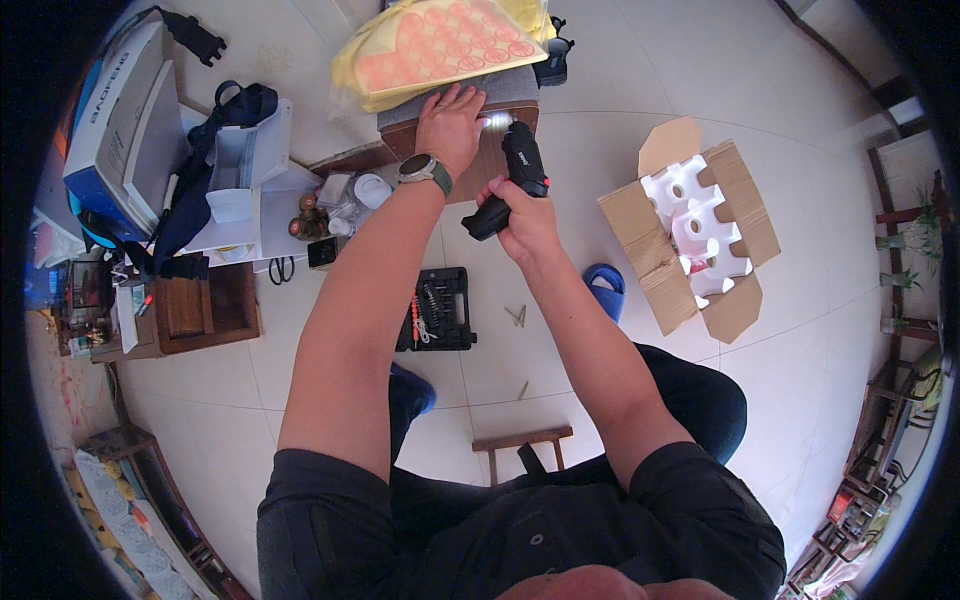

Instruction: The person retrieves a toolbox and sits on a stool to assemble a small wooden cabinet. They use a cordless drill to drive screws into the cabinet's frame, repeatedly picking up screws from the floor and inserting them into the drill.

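"What is done?"
"The cordless screwdriver (522, 155) is gripped by the right hand (525, 222) at the wooden panel (486, 165); bit contact and progress are hidden; slim metal pieces (522, 318) are left loose on the floor (820, 370)."
"And its aim?"
"Nose and long axis are pointed forward, slightly leftward; the left hand (450, 132) is laid unclenched on the grey top (514, 86)."

The drill (523, 160) is black, the carton (637, 240) brown, the yellow bundle (450, 45) patterned with pink circles

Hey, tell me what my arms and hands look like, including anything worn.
Your left hand and right hand are both ungloved. Short, dark sleeves leave your forearms bare. Only the left one wears a watch, round and dark-faced, with a green strap.
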